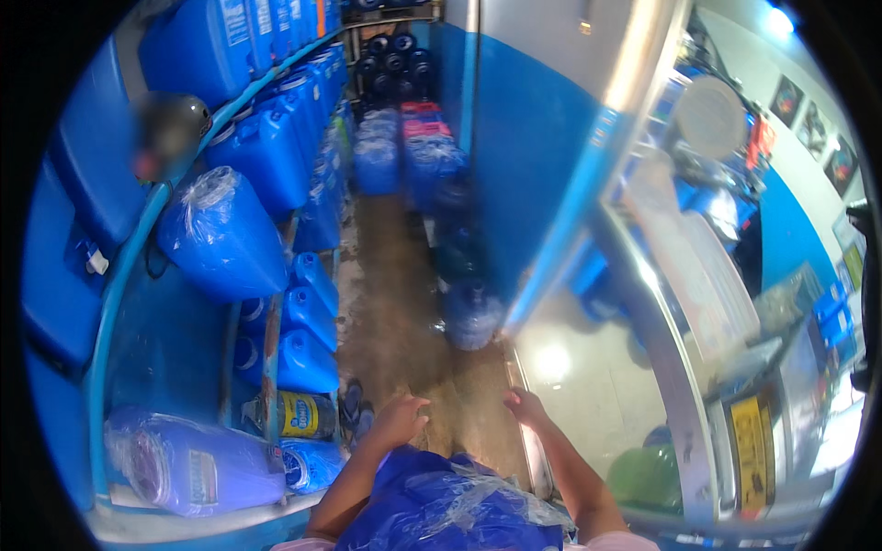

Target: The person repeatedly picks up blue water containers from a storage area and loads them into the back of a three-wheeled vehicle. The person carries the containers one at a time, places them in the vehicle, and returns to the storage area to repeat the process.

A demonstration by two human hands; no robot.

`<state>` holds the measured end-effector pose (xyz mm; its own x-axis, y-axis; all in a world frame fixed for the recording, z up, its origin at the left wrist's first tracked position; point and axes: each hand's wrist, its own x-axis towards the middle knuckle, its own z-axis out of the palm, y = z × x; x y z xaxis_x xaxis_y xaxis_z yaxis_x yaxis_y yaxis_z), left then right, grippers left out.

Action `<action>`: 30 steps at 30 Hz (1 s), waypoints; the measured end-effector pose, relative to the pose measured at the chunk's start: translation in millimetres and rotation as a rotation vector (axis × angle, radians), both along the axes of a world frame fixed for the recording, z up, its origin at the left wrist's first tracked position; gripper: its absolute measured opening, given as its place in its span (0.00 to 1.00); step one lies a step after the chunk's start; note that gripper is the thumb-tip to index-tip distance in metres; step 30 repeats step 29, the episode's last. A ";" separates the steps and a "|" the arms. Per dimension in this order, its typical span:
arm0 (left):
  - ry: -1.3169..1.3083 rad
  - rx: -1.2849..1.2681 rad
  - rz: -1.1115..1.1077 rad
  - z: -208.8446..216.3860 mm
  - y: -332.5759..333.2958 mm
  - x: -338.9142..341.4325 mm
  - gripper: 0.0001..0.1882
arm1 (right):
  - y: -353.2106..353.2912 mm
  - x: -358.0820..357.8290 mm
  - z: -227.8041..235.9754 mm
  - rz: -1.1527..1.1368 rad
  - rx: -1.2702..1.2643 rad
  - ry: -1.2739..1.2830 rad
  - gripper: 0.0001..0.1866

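A large blue container in clear plastic wrap [450,505] fills the bottom centre, between my forearms. My left hand [401,420] is just beyond its left side, over the brown floor. Its fingers are bent, with a gap at the thumb, and nothing shows in it. My right hand [524,406] is curled closed near the floor strip at the doorway, with nothing visible in it. Neither hand touches the wrapped container, whose lower part lies outside the picture.
Blue jerrycans [266,156] line shelves on the left; a wrapped blue container [220,234] juts outward. A purple-blue wrapped drum [197,468] lies lower left. Clear water bottles [471,317] stand along the wall, right of the brown aisle [386,275]. Right is a tiled floor [560,386] beside a counter.
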<state>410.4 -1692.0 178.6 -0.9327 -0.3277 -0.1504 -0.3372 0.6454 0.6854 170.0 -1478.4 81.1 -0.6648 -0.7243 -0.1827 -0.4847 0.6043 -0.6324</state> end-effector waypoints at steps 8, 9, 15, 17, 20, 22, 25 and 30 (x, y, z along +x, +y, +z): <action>-0.258 0.008 0.218 -42.7 -162.4 15.2 0.15 | -315.1 -72.7 62.6 0.296 -0.249 -0.681 0.15; -0.252 0.041 0.293 -48.2 -185.9 15.3 0.14 | -345.8 -77.8 58.5 0.333 -0.233 -0.681 0.15; -0.405 0.002 0.331 -52.5 -361.4 -41.8 0.19 | -475.9 -132.7 30.5 0.450 0.187 -0.339 0.15; -0.342 -0.080 0.301 -47.3 -412.4 -77.6 0.20 | -502.3 -162.9 22.2 0.362 0.100 -0.493 0.15; -0.226 -0.115 0.204 -30.3 -481.3 -141.1 0.21 | -530.7 -197.4 11.6 0.106 -0.030 -0.796 0.15; -0.166 -0.080 0.127 -22.4 -519.0 -185.7 0.21 | -547.8 -225.5 4.2 -0.026 -0.124 -1.008 0.16; -0.175 0.013 0.051 -24.3 -566.4 -244.3 0.22 | -577.3 -270.0 -14.2 -0.209 -0.141 -1.134 0.13; -0.264 0.033 0.003 -45.3 -637.9 -302.3 0.23 | -641.3 -344.8 -43.6 -0.373 -0.048 -1.066 0.14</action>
